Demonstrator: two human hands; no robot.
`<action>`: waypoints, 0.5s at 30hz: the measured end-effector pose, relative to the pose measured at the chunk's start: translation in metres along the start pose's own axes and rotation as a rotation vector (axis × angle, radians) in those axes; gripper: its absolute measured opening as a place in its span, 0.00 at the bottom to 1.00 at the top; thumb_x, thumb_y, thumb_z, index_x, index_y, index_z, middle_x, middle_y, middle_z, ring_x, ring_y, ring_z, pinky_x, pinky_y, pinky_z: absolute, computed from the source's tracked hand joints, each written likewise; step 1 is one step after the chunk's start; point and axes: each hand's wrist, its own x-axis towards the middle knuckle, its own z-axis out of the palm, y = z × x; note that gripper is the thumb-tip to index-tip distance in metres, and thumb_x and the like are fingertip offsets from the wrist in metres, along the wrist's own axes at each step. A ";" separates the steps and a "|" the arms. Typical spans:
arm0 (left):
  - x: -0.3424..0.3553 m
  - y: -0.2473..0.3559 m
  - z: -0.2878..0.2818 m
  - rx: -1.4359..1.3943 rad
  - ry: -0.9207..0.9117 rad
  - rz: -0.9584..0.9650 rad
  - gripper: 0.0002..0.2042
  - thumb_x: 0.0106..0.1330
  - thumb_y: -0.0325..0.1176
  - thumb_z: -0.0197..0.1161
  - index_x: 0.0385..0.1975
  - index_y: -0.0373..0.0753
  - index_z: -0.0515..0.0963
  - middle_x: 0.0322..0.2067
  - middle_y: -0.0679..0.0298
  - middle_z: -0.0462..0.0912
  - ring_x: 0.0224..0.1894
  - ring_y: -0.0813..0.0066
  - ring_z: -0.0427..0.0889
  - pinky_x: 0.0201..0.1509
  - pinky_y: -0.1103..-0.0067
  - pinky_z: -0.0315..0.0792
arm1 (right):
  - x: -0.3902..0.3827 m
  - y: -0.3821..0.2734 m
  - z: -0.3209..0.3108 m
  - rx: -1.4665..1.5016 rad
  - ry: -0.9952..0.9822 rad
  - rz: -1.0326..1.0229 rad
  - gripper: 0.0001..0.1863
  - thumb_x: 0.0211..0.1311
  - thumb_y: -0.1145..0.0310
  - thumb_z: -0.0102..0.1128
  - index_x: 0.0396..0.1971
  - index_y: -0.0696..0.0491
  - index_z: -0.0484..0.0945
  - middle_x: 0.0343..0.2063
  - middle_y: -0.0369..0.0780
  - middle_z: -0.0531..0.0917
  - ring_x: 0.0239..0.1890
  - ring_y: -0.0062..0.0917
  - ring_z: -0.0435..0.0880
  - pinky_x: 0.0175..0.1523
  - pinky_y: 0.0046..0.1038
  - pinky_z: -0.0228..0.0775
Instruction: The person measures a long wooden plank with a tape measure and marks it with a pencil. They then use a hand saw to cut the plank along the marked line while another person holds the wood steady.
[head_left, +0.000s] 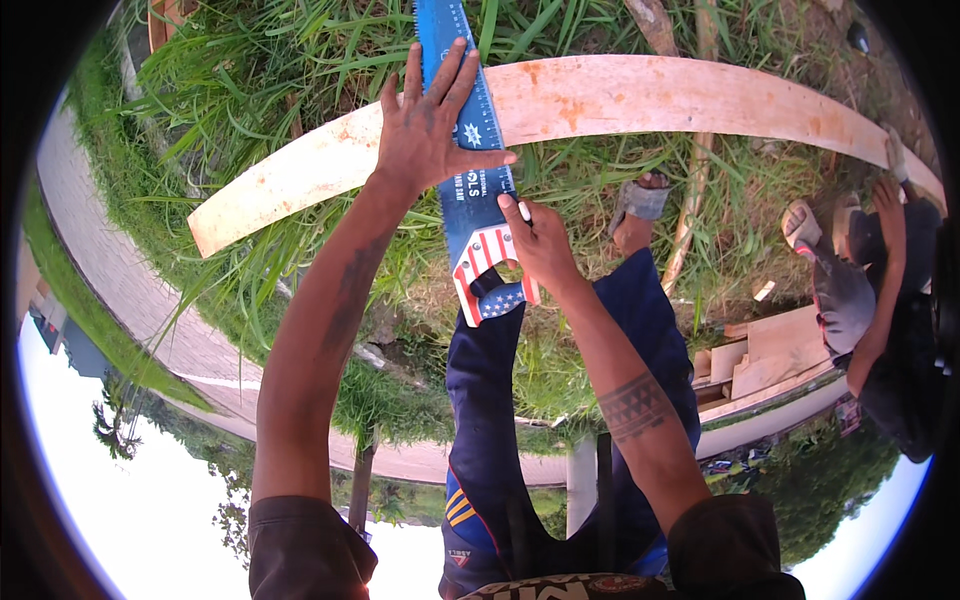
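A long, pale wooden board [640, 95] stretches across the view, bowed by the lens. Across it lies a blue-bladed handsaw [478, 205], its blade pointing away from me. The saw's handle [500, 303], in red and white stripes with white stars on blue, is nearest my legs. My left hand [420, 135] rests flat on the blade and board, fingers spread and thumb reaching over the blade's right edge. Closed beside the blade, just above the handle, my right hand [545, 245] pinches a slim pen [525, 212] with a white end; the pen's tip is hidden.
Tall grass [300, 60] grows under and around the board. Another person [890, 270] sits or crouches at the right, a hand near the board's far end. Thin wooden poles [695, 200] lie beneath the board. Scrap wood pieces [775, 355] are stacked at right; a paved path [130, 270] curves along the left.
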 end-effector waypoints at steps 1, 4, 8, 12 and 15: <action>0.000 -0.001 0.001 0.011 0.013 0.005 0.66 0.41 0.86 0.60 0.78 0.44 0.58 0.80 0.63 0.53 0.79 0.39 0.50 0.74 0.42 0.52 | 0.001 0.000 0.000 0.003 -0.003 0.005 0.30 0.79 0.46 0.51 0.28 0.60 0.74 0.13 0.37 0.71 0.11 0.23 0.76 0.18 0.29 0.69; -0.001 -0.002 0.003 0.030 0.037 0.019 0.65 0.42 0.88 0.56 0.78 0.46 0.59 0.80 0.63 0.54 0.79 0.40 0.51 0.72 0.42 0.55 | 0.003 0.002 0.000 0.013 -0.006 0.018 0.30 0.79 0.45 0.51 0.27 0.59 0.74 0.13 0.37 0.71 0.11 0.23 0.76 0.18 0.29 0.69; -0.001 -0.003 0.004 0.034 0.038 0.023 0.65 0.42 0.88 0.57 0.78 0.46 0.59 0.79 0.64 0.55 0.79 0.40 0.52 0.71 0.43 0.56 | 0.004 0.005 0.000 0.011 -0.006 0.004 0.30 0.78 0.44 0.52 0.29 0.59 0.75 0.13 0.37 0.71 0.11 0.24 0.76 0.18 0.29 0.68; 0.000 -0.003 0.005 0.036 0.053 0.030 0.65 0.41 0.88 0.57 0.78 0.46 0.60 0.79 0.64 0.55 0.79 0.40 0.53 0.69 0.43 0.58 | 0.004 0.004 -0.002 0.014 -0.027 0.016 0.29 0.78 0.44 0.51 0.33 0.59 0.77 0.14 0.36 0.71 0.12 0.24 0.77 0.19 0.28 0.69; 0.000 -0.003 0.005 0.031 0.063 0.029 0.65 0.41 0.88 0.57 0.77 0.46 0.60 0.79 0.65 0.56 0.78 0.41 0.53 0.68 0.43 0.59 | 0.003 0.001 0.000 0.030 -0.020 0.031 0.29 0.79 0.44 0.51 0.37 0.59 0.79 0.14 0.35 0.71 0.12 0.23 0.77 0.19 0.28 0.71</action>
